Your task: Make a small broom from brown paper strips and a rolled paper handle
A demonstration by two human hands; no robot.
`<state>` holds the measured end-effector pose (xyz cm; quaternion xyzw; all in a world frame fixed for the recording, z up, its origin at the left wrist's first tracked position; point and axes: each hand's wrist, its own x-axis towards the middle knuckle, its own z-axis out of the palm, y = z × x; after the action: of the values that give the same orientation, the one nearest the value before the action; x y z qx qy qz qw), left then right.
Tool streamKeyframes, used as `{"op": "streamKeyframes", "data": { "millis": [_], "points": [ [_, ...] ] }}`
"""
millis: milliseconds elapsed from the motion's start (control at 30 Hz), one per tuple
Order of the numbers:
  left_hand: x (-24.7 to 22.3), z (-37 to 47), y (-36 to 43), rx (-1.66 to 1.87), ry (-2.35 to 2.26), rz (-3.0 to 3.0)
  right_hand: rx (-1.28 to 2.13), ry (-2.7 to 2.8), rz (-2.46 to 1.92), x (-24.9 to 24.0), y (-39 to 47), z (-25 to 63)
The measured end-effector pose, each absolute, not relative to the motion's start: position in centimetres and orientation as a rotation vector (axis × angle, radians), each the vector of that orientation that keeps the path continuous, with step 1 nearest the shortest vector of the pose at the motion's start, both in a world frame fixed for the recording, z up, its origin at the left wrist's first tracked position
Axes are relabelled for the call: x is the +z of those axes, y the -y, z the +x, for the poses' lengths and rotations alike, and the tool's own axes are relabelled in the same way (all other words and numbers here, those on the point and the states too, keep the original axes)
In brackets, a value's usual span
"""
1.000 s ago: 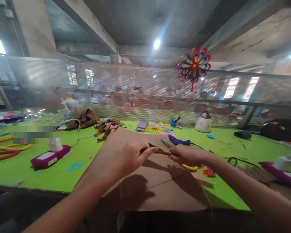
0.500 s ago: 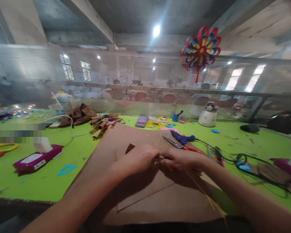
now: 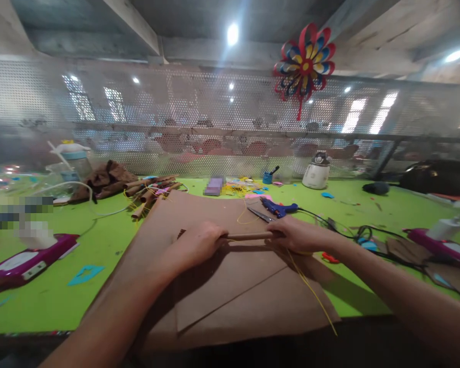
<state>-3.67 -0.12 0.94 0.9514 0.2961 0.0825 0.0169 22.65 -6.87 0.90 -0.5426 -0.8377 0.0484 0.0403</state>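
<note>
A thin brown paper roll (image 3: 249, 236) stretches level between my two hands, just above a large brown paper sheet (image 3: 199, 207). My left hand (image 3: 201, 243) is closed round its left part, and a dark pleated end (image 3: 181, 233) sticks out beyond that hand. At the other end, my right hand (image 3: 293, 234) grips the roll between thumb and fingers. Yellow string (image 3: 310, 291) trails from beneath my right hand towards the front edge. Scissors (image 3: 261, 214) lie behind my right hand, beside a blue glue gun (image 3: 279, 207).
Several tied brown paper rolls (image 3: 149, 194) lie back left near a crumpled brown cloth (image 3: 106, 181). Purple power strips (image 3: 32, 260) sit left and right, with black cable (image 3: 391, 232) at right. A white bottle (image 3: 316, 171) stands behind; a paper flower (image 3: 305, 66) hangs above.
My hands have moved apart along the roll, uncovering its middle; before, they met. The view has shifted slightly to the right.
</note>
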Motion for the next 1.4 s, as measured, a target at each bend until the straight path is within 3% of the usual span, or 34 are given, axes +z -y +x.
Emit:
{"op": "streamKeyframes", "data": {
  "millis": [300,433,600,733,933,1400],
  "points": [
    [0.5,-5.0,-0.7,0.258,-1.025,2.961,-0.095,2.254,-2.248,2.5,8.5,29.5],
    [0.4,-5.3,-0.9,0.242,-0.999,2.907,-0.36,2.229,-2.196,2.6,9.9,30.2],
    [0.5,-5.1,-0.7,0.227,-0.941,2.816,-0.232,2.317,-1.627,1.5,10.4,22.8],
    [0.5,-5.0,-0.5,0.345,-0.853,2.786,-0.29,2.365,-1.423,0.9,9.0,16.5],
    [0.5,-5.3,-0.4,0.435,-0.8,2.819,-0.064,2.529,-1.606,1.3,5.9,14.2],
    [1.8,-5.2,0.3,0.205,-0.867,2.841,0.083,2.548,-1.972,2.5,6.6,23.1]
  ]
}}
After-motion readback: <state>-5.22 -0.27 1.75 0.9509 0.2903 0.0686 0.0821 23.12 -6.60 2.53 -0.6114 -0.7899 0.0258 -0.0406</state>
